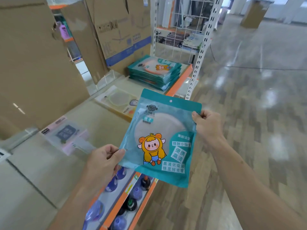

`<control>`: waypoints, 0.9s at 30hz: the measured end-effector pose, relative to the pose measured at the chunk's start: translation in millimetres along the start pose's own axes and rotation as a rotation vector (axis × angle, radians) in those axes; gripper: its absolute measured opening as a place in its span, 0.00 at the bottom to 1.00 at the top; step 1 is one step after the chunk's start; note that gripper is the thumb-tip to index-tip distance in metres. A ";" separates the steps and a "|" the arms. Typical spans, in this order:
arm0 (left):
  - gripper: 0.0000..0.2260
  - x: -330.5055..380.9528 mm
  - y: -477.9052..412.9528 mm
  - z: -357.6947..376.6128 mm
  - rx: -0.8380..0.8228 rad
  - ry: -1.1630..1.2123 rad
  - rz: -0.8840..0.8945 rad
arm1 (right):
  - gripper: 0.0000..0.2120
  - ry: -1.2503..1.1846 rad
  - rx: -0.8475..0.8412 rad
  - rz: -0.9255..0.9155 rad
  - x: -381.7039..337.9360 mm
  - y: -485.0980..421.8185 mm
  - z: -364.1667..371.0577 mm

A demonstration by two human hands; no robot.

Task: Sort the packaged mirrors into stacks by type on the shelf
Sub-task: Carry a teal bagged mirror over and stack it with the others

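Observation:
A teal packaged mirror (162, 138) with a cartoon sheep girl hangs in the air over the shelf's front edge. My left hand (103, 161) pinches its lower left edge and my right hand (207, 125) pinches its upper right edge. On the far end of the shelf (103, 128) lies a stack of matching teal mirror packs (155, 72). Nearer lies a pale yellow mirror pack (118, 101), and to the left a pink one (66, 134) lies flat.
Tall cardboard boxes (34, 63) stand along the back of the shelf. A white upright post (198, 57) and wire grid close its far end. Below the orange shelf lip (132, 211) sit purple and dark round items. Glossy floor (257, 97) stretches to the right.

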State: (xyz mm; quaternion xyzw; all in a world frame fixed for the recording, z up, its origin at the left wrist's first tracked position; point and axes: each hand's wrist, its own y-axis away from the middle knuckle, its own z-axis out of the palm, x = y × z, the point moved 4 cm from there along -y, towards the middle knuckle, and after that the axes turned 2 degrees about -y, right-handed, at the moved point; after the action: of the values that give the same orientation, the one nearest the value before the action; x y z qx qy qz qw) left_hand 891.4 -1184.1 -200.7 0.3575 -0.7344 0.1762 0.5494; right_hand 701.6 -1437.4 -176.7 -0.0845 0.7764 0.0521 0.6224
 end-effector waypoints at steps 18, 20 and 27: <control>0.10 38.0 -69.7 58.5 0.065 -0.021 -0.048 | 0.14 -0.041 -0.081 -0.009 13.1 -122.4 9.8; 0.09 46.4 -73.6 74.4 0.070 -0.018 -0.046 | 0.14 -0.034 -0.084 -0.014 13.3 -140.2 2.6; 0.08 70.0 -90.4 127.0 0.136 0.010 -0.061 | 0.14 -0.012 -0.142 -0.064 3.2 -198.0 -21.1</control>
State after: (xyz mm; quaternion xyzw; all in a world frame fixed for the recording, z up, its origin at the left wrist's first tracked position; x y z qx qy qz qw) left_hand 860.1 -1351.7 -189.9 0.4154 -0.7066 0.2108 0.5326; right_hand 719.5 -1635.7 -170.3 -0.1531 0.7639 0.0875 0.6207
